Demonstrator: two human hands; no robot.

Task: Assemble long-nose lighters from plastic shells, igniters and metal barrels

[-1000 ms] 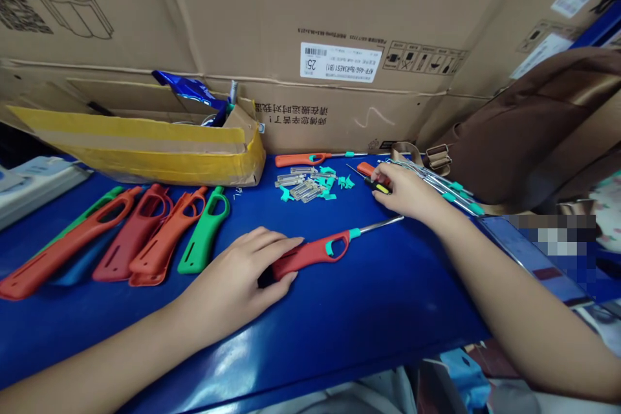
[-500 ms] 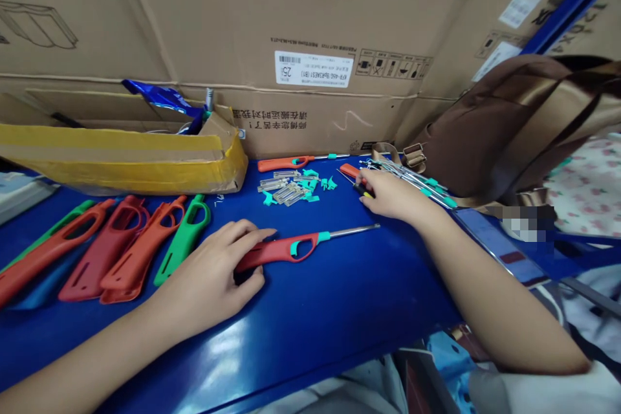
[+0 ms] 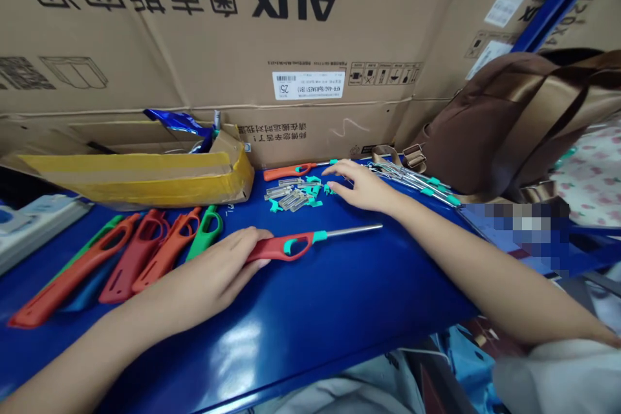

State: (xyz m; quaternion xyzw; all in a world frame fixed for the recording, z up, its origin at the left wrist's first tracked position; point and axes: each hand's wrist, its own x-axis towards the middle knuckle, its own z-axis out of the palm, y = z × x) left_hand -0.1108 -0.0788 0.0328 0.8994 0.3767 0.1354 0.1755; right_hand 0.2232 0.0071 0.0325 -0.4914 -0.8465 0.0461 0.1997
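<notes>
A red long-nosed gas lighter (image 3: 284, 248) with a teal trigger and collar lies on the blue table, its metal tube pointing right. My left hand (image 3: 230, 265) is closed around the rear of its handle. My right hand (image 3: 361, 189) hovers with fingers apart and nothing visible in them, just right of the small teal parts (image 3: 314, 189). Beside those parts lie several clear fuel tanks (image 3: 291, 197). Behind them is an orange lighter (image 3: 286, 171), its tube partly hidden by my right hand. Metal lighter tubes (image 3: 412, 176) with teal collars lie beyond my right wrist.
Coloured lighter casings (image 3: 77, 272) lie on the left, partly behind my left forearm. A taped cardboard box (image 3: 145, 178) stands at the back left, near a white power strip (image 3: 39, 226). A brown bag (image 3: 490, 116) is at the right. Large cardboard (image 3: 218, 45) walls the back.
My right hand has moved left from the black-and-yellow tool and its fingers have spread. My left hand keeps hold of the red lighter. The view has tilted slightly up and left.
</notes>
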